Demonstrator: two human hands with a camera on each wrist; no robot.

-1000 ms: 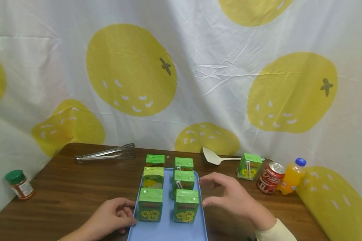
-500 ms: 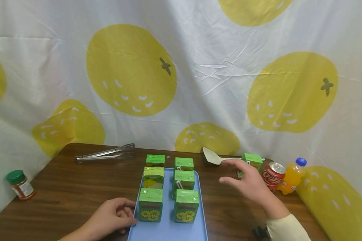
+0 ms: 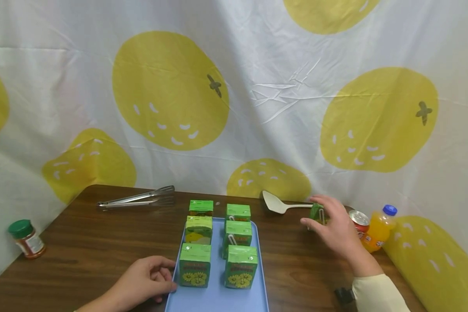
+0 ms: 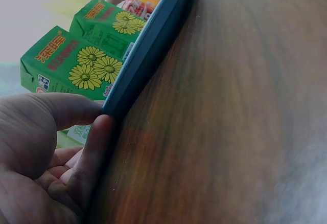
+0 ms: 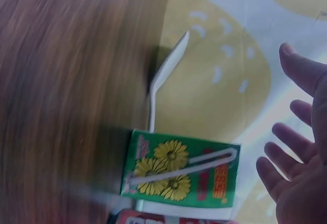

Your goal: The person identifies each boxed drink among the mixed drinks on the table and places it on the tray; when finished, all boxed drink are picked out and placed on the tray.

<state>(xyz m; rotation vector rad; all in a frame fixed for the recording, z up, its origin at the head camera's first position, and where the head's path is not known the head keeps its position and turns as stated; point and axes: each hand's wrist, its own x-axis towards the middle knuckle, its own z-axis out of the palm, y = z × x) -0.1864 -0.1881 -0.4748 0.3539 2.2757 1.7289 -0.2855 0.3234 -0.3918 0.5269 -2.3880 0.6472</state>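
My left hand (image 3: pixel 140 279) pinches the left rim of a light blue tray (image 3: pixel 218 301); in the left wrist view thumb and finger meet at the tray's edge. Two columns of small green drink cartons stand along the tray, the front ones a left carton (image 3: pixel 195 265) and a right carton (image 3: pixel 241 266) printed with yellow flowers. To the right, my right hand (image 3: pixel 337 227) overlaps a single carton (image 3: pixel 316 213) on the table. The right wrist view shows that carton (image 5: pixel 176 170) with a white straw on its side, while my right hand (image 5: pixel 304 132) is apart from it, fingers spread.
Behind the right hand stand a red soda can (image 3: pixel 359 220) and an orange drink bottle (image 3: pixel 378 229). A white spatula (image 3: pixel 274 203) lies at the back edge. Metal tongs (image 3: pixel 140 199) and a green-capped spice jar (image 3: pixel 26 239) are on the left. A patterned curtain hangs behind.
My right hand has moved from beside the tray, rightward and back, to the lone carton. The left hand and the tray have stayed in place.
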